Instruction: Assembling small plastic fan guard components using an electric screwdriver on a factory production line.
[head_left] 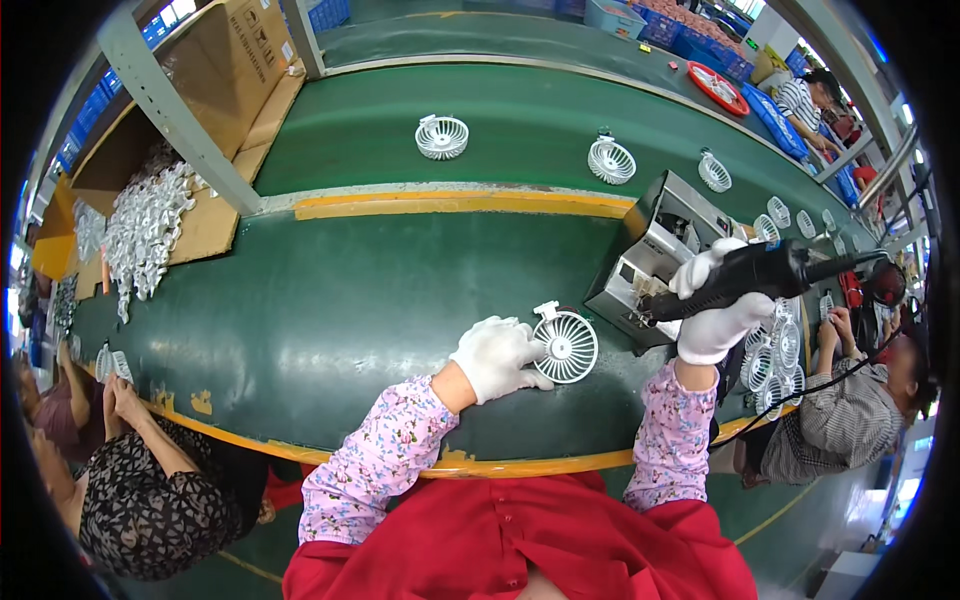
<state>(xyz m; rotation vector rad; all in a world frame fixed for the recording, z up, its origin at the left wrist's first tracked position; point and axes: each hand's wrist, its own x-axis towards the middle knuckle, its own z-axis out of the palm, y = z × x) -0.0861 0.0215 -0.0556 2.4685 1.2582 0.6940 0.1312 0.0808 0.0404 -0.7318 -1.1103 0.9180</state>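
My left hand (497,360), in a white glove, grips the left edge of a round white fan cage (568,347) lying on the green bench top. A small bracket juts from the cage's upper side. My right hand (722,325), gloved too, is closed round a black electric screwdriver (745,280) with a cord trailing to the right. The screwdriver's tip points left, over a silver box-shaped machine (655,255), apart from the cage; whether it touches the machine is hard to tell. More white fan cages (762,365) are heaped just right of my right hand.
Beyond a yellow-edged ledge (460,203), a green conveyor belt (520,120) carries several fan cages. A cardboard box (215,80) stands at the left, with a pile of white plastic parts (150,235) beside it. People sit on both sides; a metal post (170,110) rises at the left.
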